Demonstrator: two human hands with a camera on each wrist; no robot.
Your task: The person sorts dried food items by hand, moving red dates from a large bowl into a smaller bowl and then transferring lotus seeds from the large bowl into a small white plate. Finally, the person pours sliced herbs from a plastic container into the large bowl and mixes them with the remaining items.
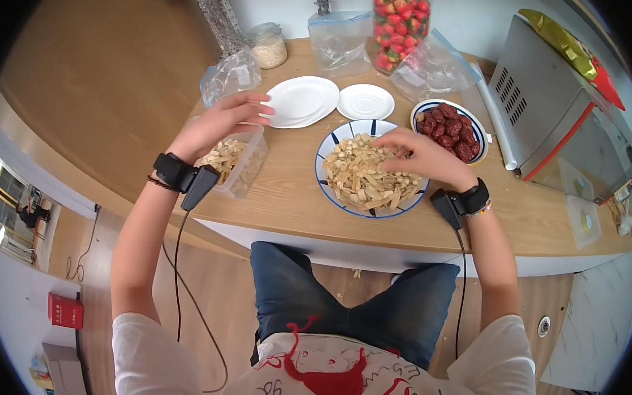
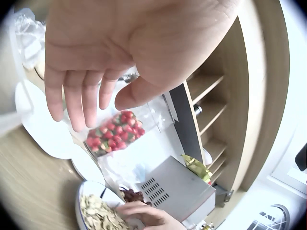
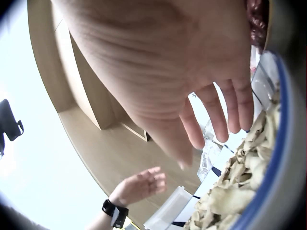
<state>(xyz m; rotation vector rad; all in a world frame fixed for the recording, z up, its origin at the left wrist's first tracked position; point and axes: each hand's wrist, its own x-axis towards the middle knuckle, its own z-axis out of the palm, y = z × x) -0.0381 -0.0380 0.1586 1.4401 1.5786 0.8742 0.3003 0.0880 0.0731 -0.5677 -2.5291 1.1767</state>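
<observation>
My left hand (image 1: 217, 125) hovers over a clear plastic container (image 1: 254, 161) holding pale dried slices (image 1: 221, 158). Its fingers are relaxed, and the left wrist view shows nothing in the palm. On the right, a white bowl with a blue rim (image 1: 320, 179) is heaped with more dried slices (image 1: 365, 173). Over that heap reaches my right hand (image 1: 429, 158), fingers extended and loosely bent. In the right wrist view the palm is bare, with the fingertips (image 3: 221, 134) close by the slices.
Two white plates (image 1: 303, 100) (image 1: 366, 102) sit behind the bowl. Dark red dried dates (image 1: 451, 133) fill a dish at right, near a grey box-shaped appliance (image 1: 533, 75). Bagged strawberries (image 1: 401, 29), clear zip bags (image 1: 339, 44) and a jar (image 1: 268, 46) stand along the wall.
</observation>
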